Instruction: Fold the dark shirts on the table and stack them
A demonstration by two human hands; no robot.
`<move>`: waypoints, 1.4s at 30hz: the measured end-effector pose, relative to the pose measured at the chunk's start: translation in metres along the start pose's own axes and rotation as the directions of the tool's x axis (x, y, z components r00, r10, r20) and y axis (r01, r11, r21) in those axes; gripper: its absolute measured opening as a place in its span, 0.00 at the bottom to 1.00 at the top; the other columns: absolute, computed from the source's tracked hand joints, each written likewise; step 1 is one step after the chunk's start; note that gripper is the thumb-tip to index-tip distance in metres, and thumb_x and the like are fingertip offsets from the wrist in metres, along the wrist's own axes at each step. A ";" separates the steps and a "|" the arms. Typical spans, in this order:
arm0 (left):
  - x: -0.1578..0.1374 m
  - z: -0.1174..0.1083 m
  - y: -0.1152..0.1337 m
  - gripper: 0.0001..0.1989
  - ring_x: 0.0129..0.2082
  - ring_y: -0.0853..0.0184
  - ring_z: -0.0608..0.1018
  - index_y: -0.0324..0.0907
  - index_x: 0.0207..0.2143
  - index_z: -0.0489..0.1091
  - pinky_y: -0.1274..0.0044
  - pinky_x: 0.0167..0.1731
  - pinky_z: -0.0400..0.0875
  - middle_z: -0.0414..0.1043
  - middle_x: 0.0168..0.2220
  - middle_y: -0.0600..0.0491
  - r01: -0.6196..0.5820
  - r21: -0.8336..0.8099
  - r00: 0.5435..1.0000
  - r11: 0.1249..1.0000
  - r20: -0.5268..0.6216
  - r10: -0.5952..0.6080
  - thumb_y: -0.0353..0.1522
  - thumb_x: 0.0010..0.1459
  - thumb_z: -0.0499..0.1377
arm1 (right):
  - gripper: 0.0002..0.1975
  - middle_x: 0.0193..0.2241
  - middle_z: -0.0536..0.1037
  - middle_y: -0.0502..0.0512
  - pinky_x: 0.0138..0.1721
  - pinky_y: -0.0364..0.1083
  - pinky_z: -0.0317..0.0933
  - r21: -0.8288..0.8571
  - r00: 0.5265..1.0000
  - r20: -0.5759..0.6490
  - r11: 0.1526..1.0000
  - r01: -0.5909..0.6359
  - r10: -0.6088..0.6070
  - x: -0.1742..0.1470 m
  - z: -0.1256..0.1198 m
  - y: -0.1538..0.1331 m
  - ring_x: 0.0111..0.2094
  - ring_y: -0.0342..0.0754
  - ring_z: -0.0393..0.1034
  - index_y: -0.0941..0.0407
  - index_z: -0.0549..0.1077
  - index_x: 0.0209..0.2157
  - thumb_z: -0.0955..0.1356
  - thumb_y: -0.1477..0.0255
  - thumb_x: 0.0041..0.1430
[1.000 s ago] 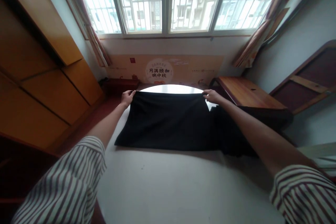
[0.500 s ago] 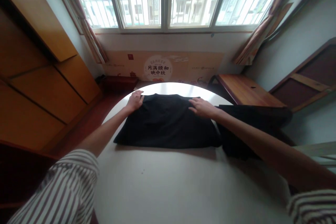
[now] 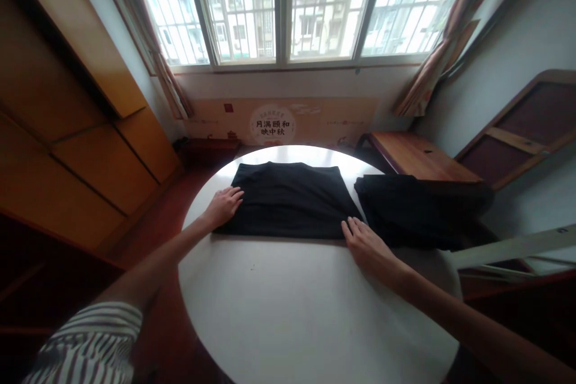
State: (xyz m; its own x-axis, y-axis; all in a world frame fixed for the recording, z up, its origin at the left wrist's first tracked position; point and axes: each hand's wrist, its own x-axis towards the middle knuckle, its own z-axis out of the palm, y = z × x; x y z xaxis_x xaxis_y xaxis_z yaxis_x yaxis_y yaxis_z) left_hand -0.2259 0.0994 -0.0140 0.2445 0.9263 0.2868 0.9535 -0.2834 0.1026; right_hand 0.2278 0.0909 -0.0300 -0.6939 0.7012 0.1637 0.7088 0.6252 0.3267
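A folded black garment [image 3: 288, 201] lies flat across the far half of the round white table [image 3: 288, 312]; its exact kind does not show. My left hand [image 3: 225, 203] rests on its left edge, fingers stretched out over the cloth. At the near right corner, my right hand [image 3: 363, 243] lies with its fingers extended, fingertips touching the fabric. Neither hand grips the cloth. Just right of it, a pile of black folded cloth [image 3: 400, 207] sits on the table's right side.
A wooden desk [image 3: 423, 156] stands beyond the table at the right. Orange-brown cabinets [image 3: 108, 162] line the left side. Ahead are a barred window [image 3: 279, 12] and a printed banner [image 3: 315, 120] under it. A pale bar [image 3: 504, 249] runs close to the table's right edge.
Both hands have moved nearer along the garment, the left down its left edge, the right from the far right corner to the near right corner. The view has shifted slightly.
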 end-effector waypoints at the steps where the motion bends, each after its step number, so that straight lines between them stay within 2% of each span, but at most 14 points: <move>1: -0.008 -0.006 0.008 0.17 0.52 0.58 0.76 0.42 0.54 0.71 0.63 0.53 0.70 0.74 0.53 0.42 -0.106 -0.025 0.994 0.994 -0.019 0.106 0.36 0.69 0.49 | 0.22 0.53 0.73 0.78 0.54 0.56 0.65 -0.019 1.000 -0.018 1.000 0.024 -0.024 0.000 -0.005 0.003 0.54 0.64 0.70 0.71 0.73 0.52 0.60 0.85 0.58; 4: -0.041 -0.016 0.028 0.15 0.45 0.61 0.78 0.40 0.50 0.73 0.69 0.46 0.75 0.75 0.46 0.44 -0.423 -0.058 0.905 0.904 0.018 0.425 0.38 0.67 0.55 | 0.20 0.43 0.78 0.70 0.44 0.52 0.70 -0.045 0.999 -0.019 0.998 0.050 -0.051 -0.003 -0.022 0.007 0.42 0.58 0.74 0.65 0.77 0.41 0.59 0.90 0.55; 6: -0.061 -0.016 0.031 0.14 0.47 0.60 0.78 0.39 0.51 0.73 0.69 0.46 0.77 0.75 0.47 0.43 -0.504 -0.030 0.862 0.863 0.037 0.505 0.33 0.67 0.55 | 0.20 0.38 0.78 0.67 0.40 0.51 0.70 -0.049 1.000 -0.005 0.998 0.029 -0.029 -0.004 -0.027 0.008 0.39 0.57 0.73 0.63 0.77 0.39 0.59 0.90 0.55; 9: -0.077 -0.010 0.023 0.19 0.50 0.60 0.77 0.39 0.54 0.72 0.68 0.49 0.77 0.74 0.50 0.42 -0.410 0.035 0.912 0.912 0.016 0.409 0.23 0.64 0.50 | 0.21 0.41 0.77 0.67 0.40 0.50 0.69 -0.036 0.999 -0.028 0.999 -0.025 0.024 -0.002 -0.024 0.008 0.42 0.58 0.72 0.63 0.75 0.44 0.59 0.90 0.56; 13: -0.083 -0.006 0.011 0.23 0.48 0.60 0.79 0.39 0.53 0.72 0.67 0.47 0.78 0.76 0.49 0.42 -0.270 0.070 0.963 0.960 0.013 0.270 0.18 0.60 0.49 | 0.21 0.42 0.77 0.68 0.38 0.50 0.69 -0.008 0.996 -0.040 0.997 -0.079 0.079 0.004 -0.016 0.010 0.41 0.58 0.73 0.63 0.74 0.46 0.59 0.90 0.57; 18: -0.112 -0.010 0.008 0.20 0.47 0.61 0.80 0.39 0.52 0.71 0.68 0.47 0.78 0.76 0.48 0.43 -0.291 0.041 0.954 0.956 -0.059 0.293 0.20 0.61 0.50 | 0.16 0.35 0.78 0.64 0.39 0.50 0.70 0.008 0.998 -0.061 1.000 0.002 -0.001 -0.014 -0.022 0.009 0.39 0.56 0.73 0.61 0.75 0.37 0.60 0.90 0.56; 21: -0.138 -0.017 0.008 0.18 0.49 0.62 0.79 0.38 0.50 0.71 0.69 0.49 0.77 0.76 0.49 0.44 -0.314 0.016 0.945 0.949 -0.090 0.314 0.21 0.62 0.50 | 0.17 0.36 0.78 0.63 0.44 0.50 0.70 0.074 0.990 -0.114 0.993 0.088 -0.079 -0.038 -0.026 0.002 0.43 0.56 0.73 0.61 0.76 0.38 0.61 0.89 0.55; 24: -0.153 -0.025 0.009 0.19 0.53 0.63 0.77 0.40 0.51 0.71 0.70 0.52 0.76 0.74 0.52 0.45 -0.323 -0.009 0.945 0.946 -0.052 0.322 0.21 0.62 0.50 | 0.22 0.49 0.76 0.67 0.52 0.54 0.69 0.205 0.970 -0.189 0.960 0.189 -0.150 -0.058 -0.021 -0.006 0.53 0.57 0.69 0.63 0.75 0.49 0.61 0.87 0.54; 27: -0.150 -0.029 0.009 0.22 0.54 0.63 0.76 0.43 0.54 0.71 0.68 0.53 0.75 0.73 0.55 0.45 -0.343 -0.007 0.939 0.939 -0.009 0.343 0.21 0.61 0.51 | 0.28 0.60 0.68 0.70 0.57 0.59 0.65 0.296 0.961 -0.231 0.930 0.216 -0.150 -0.063 -0.012 -0.006 0.62 0.61 0.60 0.64 0.66 0.60 0.63 0.81 0.57; 32: -0.138 -0.031 0.014 0.22 0.46 0.63 0.81 0.45 0.54 0.72 0.67 0.50 0.77 0.79 0.46 0.48 -0.319 -0.026 0.943 0.947 -0.106 0.315 0.21 0.62 0.49 | 0.24 0.47 0.77 0.66 0.50 0.53 0.71 0.341 0.955 -0.271 0.916 0.211 -0.119 -0.055 -0.005 0.008 0.50 0.55 0.73 0.63 0.73 0.52 0.58 0.86 0.56; 35: -0.141 -0.053 0.025 0.15 0.39 0.64 0.82 0.44 0.48 0.76 0.73 0.43 0.78 0.81 0.39 0.48 -0.235 -0.140 0.947 0.962 -0.256 0.194 0.28 0.65 0.51 | 0.21 0.42 0.79 0.63 0.45 0.51 0.73 0.419 0.936 -0.349 0.886 0.198 -0.044 -0.059 -0.029 0.019 0.43 0.53 0.76 0.61 0.73 0.49 0.58 0.84 0.58; 39: -0.146 -0.124 0.046 0.10 0.35 0.64 0.83 0.47 0.41 0.78 0.74 0.39 0.79 0.81 0.38 0.52 -0.083 -0.233 0.920 0.969 -0.390 -0.015 0.38 0.62 0.59 | 0.12 0.39 0.79 0.57 0.38 0.49 0.73 0.563 0.871 -0.446 0.821 0.093 0.206 -0.073 -0.101 0.039 0.37 0.51 0.77 0.54 0.71 0.49 0.63 0.72 0.64; 40: -0.144 -0.146 0.050 0.10 0.34 0.63 0.83 0.48 0.40 0.79 0.73 0.38 0.79 0.81 0.37 0.54 -0.036 -0.232 0.901 0.972 -0.428 -0.069 0.40 0.59 0.61 | 0.11 0.36 0.79 0.55 0.34 0.49 0.72 0.582 0.839 -0.462 0.812 0.044 0.286 -0.075 -0.123 0.044 0.33 0.51 0.76 0.52 0.71 0.48 0.64 0.68 0.65; 42: -0.136 -0.189 0.056 0.09 0.32 0.60 0.83 0.52 0.38 0.79 0.68 0.36 0.80 0.81 0.34 0.56 0.050 -0.242 0.842 0.969 -0.512 -0.171 0.42 0.56 0.64 | 0.10 0.31 0.77 0.54 0.26 0.48 0.67 0.619 0.729 -0.509 0.783 -0.059 0.457 -0.074 -0.166 0.050 0.28 0.51 0.73 0.48 0.70 0.46 0.65 0.61 0.65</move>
State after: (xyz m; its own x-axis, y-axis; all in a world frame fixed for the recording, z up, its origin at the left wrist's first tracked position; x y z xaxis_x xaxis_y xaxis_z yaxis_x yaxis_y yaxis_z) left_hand -0.2390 -0.0897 0.1326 -0.0476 0.7012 0.7114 0.8934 -0.2886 0.3443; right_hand 0.2937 0.0138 0.1287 -0.2463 0.6232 0.7423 0.6744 0.6602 -0.3305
